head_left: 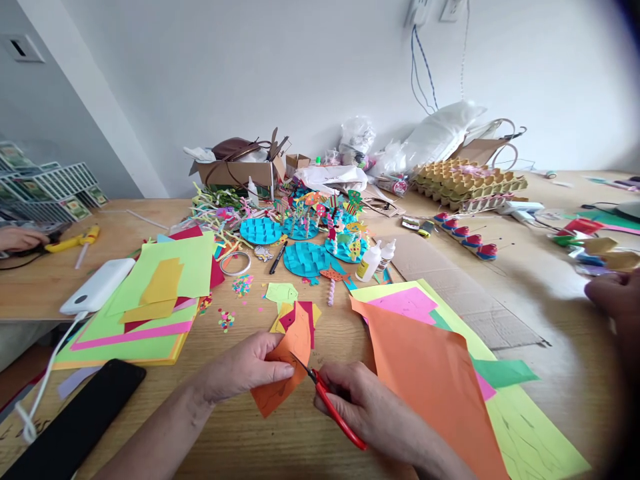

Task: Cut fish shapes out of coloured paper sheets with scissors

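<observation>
Left hand (247, 365): pinching small orange paper (299, 333)
Right hand (356, 395): gripping red scissors (329, 401) at that paper's edge
Orange sheet (430, 367): right, atop yellow-green paper (533, 427)

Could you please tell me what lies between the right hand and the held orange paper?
In the head view, the red-handled scissors extend from the right hand to the held orange paper.

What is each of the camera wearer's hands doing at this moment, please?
Left hand: closed, holding the small orange paper piece between thumb and fingers.
Right hand: closed, holding the red-handled scissors.
</observation>
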A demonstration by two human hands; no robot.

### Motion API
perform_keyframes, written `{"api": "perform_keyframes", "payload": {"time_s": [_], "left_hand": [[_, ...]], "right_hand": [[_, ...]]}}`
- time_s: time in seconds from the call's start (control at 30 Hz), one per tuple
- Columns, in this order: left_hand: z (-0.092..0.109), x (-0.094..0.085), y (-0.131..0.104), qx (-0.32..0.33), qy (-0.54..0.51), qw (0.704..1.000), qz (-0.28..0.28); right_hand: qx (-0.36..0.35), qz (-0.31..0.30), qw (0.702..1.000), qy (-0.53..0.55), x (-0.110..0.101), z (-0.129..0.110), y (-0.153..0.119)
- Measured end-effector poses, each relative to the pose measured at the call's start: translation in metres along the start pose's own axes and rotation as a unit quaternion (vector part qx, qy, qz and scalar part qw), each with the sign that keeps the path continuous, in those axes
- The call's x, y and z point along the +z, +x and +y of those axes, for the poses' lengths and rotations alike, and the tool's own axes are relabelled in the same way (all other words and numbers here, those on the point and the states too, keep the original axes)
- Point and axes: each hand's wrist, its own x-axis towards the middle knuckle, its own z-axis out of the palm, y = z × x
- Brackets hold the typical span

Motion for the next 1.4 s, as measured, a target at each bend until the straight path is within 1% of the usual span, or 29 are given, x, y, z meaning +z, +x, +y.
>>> {"api": "perform_keyframes", "payload": {"time_s": [0.13, 0.23, 0.33, 0.57, 0.73, 0.9, 1.13, 1.27, 1.33, 1.4], "left_hand": [[-0.003, 0.000, 0.002, -0.027, -0.037, 0.999, -0.022], [-0.002, 0.000, 0.003, -0.041, -0.041, 0.997, -0.045], [-0.001, 0.001, 0.004, -0.041, -0.036, 0.997, -0.064], [-0.007, -0.002, 0.008, -0.051, -0.040, 0.996, -0.059], [-0.013, -0.002, 0.011, -0.061, -0.035, 0.995, -0.072], [-0.013, 0.001, 0.013, -0.059, -0.041, 0.994, -0.084], [-0.021, 0.004, 0.017, -0.055, -0.069, 0.995, -0.040], [-0.028, 0.003, 0.015, -0.044, -0.072, 0.996, 0.005], [-0.031, 0.000, 0.011, -0.040, -0.070, 0.996, 0.034], [-0.033, -0.003, 0.005, -0.038, -0.069, 0.996, 0.052]], "right_hand": [[-0.007, -0.003, 1.000, 0.021, 0.001, -0.001, 0.002], [-0.013, -0.004, 0.999, 0.031, 0.001, 0.001, 0.003], [-0.022, -0.008, 0.999, 0.036, 0.002, 0.002, 0.003], [-0.021, -0.007, 0.999, 0.039, 0.003, 0.005, 0.004], [-0.021, -0.015, 0.998, 0.051, 0.006, 0.007, 0.005], [-0.016, -0.015, 0.997, 0.075, 0.010, 0.013, 0.007], [-0.004, 0.007, 0.997, 0.078, 0.015, 0.020, 0.010], [0.032, 0.019, 0.992, 0.119, 0.016, 0.021, 0.012], [0.052, 0.025, 0.985, 0.161, 0.016, 0.022, 0.012], [0.076, 0.051, 0.977, 0.192, 0.016, 0.024, 0.013]]}}
